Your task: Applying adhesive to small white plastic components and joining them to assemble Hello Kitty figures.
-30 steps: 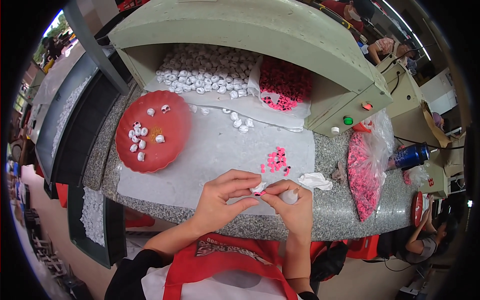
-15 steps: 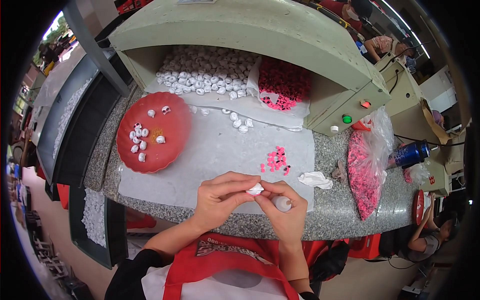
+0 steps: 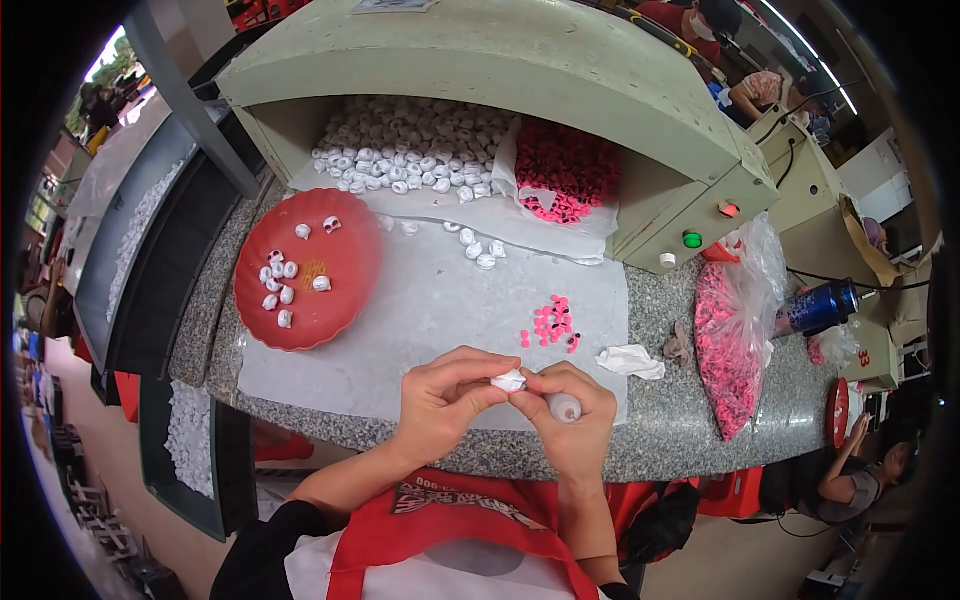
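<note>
Between the fingertips of both hands is a small white rounded piece, like the pieces in the red dish. My left hand pinches it with thumb and forefinger. On its other side, the fingertips of my right hand press against it. A small translucent squeeze bottle is tucked in the right palm, its end showing between the fingers. Just beyond the hands, loose pink pieces, some with dark spots, lie on the white paper sheet. A crumpled white cloth lies right of them.
A red scalloped dish with several white pieces stands left. At the back, a pale green metal housing covers piles of white pieces and pink pieces. To the right are a plastic bag of pink pieces and a blue bottle.
The white piece has turned in my fingers, and the pink at its lower edge no longer shows. Both hands stay in nearly the same place.
</note>
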